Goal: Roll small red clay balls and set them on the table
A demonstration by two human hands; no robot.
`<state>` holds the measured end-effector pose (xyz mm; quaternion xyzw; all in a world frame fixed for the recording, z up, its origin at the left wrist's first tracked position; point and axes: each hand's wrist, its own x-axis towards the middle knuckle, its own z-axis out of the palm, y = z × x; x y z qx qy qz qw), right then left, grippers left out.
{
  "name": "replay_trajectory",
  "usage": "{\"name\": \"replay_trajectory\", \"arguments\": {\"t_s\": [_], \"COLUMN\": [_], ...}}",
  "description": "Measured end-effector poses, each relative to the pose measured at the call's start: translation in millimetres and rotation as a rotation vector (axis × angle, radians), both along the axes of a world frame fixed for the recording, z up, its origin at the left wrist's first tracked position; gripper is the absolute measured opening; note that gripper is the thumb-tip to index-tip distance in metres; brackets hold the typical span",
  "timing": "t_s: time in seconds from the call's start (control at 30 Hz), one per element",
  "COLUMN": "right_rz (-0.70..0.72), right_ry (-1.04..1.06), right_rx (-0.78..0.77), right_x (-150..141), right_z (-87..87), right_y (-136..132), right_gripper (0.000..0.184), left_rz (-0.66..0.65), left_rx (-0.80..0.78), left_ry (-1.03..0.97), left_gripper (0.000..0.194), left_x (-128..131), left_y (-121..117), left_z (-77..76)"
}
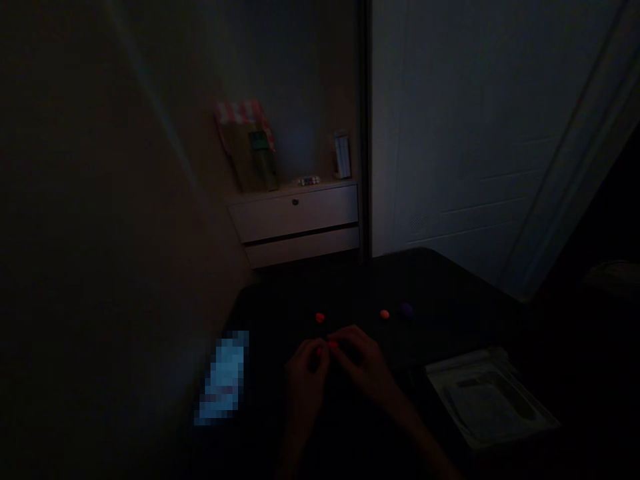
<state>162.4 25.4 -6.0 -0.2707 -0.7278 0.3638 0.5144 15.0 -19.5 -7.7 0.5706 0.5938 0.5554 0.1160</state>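
Observation:
Over the dark table, my left hand (307, 360) has its fingertips closed around a small red lump that looks like modelling clay; little of it shows. Close beside it, my right hand (361, 353) pinches a bright red lump (333, 343) between thumb and fingers. Whether the two red bits are joined is too dark to tell. Just beyond my hands lies another red-orange lump (320, 318). Farther right rest a rounded orange lump (385, 315) and a dark purple ball (407, 311).
The room is very dim. A glowing, pixelated screen shape (223, 380) is at the left, a clear plastic pouch (493, 397) at the right. Behind the black table (360, 280) are a white drawer unit (300, 213) with things on top and a pale door (460, 133).

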Motion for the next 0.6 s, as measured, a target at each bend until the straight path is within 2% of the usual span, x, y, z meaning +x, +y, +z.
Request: {"name": "replay_trajectory", "arguments": {"t_s": [0.33,0.6], "right_rz": [-0.077,-0.164], "right_ry": [0.0,0.107], "right_rx": [0.012,-0.111], "right_x": [-0.6,1.3], "right_z": [2.9,-2.1], "right_y": [-0.8,2.0], "right_gripper": [0.01,0.015], "left_rz": [0.001,0.053], "left_rx": [-0.031,-0.004], "left_ry": [-0.009,-0.07], "left_gripper": [0.018,0.02], "left_x": [1.1,-1.1], "left_y": [0.9,1.9], "left_z": [-0.3,-6.5]}}
